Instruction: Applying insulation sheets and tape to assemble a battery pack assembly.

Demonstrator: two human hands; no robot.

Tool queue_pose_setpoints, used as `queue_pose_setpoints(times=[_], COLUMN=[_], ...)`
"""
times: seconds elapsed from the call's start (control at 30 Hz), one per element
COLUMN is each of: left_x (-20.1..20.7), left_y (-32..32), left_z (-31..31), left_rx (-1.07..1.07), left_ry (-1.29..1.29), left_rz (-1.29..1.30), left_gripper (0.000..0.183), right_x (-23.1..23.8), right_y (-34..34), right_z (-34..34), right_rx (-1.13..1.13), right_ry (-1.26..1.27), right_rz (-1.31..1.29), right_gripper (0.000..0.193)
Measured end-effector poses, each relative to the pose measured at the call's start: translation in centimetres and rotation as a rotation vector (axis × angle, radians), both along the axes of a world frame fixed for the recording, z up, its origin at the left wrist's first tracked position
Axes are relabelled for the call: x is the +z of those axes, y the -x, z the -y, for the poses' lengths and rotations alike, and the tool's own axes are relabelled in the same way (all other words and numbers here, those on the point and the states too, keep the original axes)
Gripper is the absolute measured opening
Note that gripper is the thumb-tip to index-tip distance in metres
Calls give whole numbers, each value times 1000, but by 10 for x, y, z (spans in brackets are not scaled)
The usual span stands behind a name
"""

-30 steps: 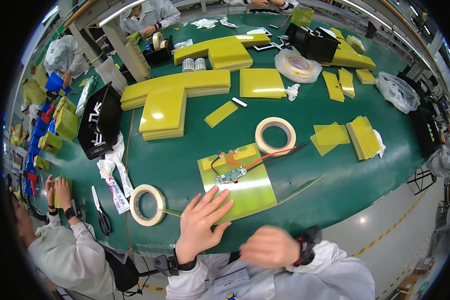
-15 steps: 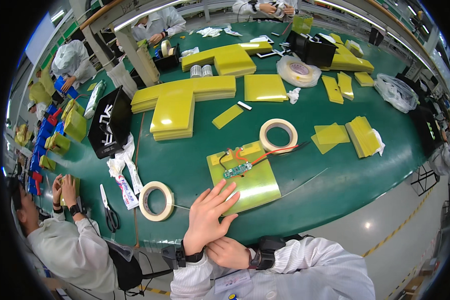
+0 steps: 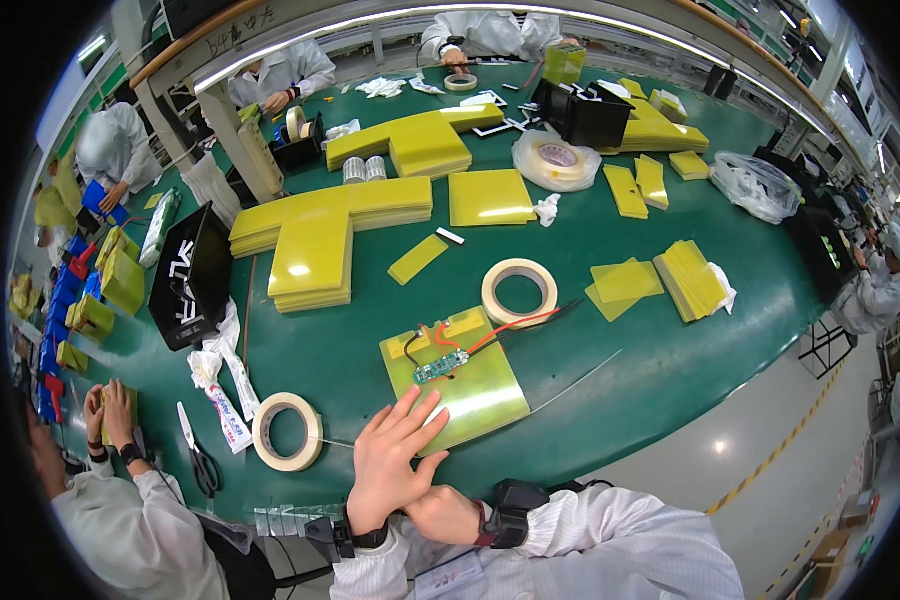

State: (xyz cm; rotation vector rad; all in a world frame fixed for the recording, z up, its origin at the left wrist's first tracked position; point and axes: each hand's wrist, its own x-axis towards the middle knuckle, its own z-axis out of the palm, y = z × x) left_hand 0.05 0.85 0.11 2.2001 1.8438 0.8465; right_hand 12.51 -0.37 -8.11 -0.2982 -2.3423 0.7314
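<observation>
A yellow, glossy panel-wrapped block (image 3: 480,400) lies on the green table in front of me. On its upper part sits a small green circuit board (image 3: 441,367) with red and black wires. My left hand (image 3: 395,460) is open, fingers stretched out, its fingertips resting at the block's near left edge beside the board. Beneath the left wrist is my right hand (image 3: 445,516), near the table's front edge, its fingers mostly hidden by the left hand. A thin pale strand (image 3: 577,381) shows on both sides of the block, reaching toward a tape roll (image 3: 261,432) on the left.
Another tape roll (image 3: 491,292) lies behind the block. Scissors (image 3: 199,455), a white tube (image 3: 232,425) and a black bin (image 3: 192,275) are at left. Stacked yellow sheets (image 3: 310,260) stand farther back; more sheets (image 3: 692,282) lie right. A co-worker's hands (image 3: 110,415) work at left.
The whole view has shifted, so the table's things appear farther left and lower. My left hand stays flat against the block; my right hand's fingers are now more hidden behind the left wrist.
</observation>
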Motion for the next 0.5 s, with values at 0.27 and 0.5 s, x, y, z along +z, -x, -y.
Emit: queue_pose_setpoints(times=[0.27, 0.5], left_x=[2, 2], left_y=[0, 0], left_z=[2, 1], left_rx=[8, 3], left_ry=[1, -6], left_rz=[27, 2], left_gripper=[45, 48], right_x=[21, 64], right_y=[-15, -102], right_z=[-8, -41], right_rx=[-183, -214], right_ry=[608, 491], right_rz=[322, -66], right_gripper=[13, 15])
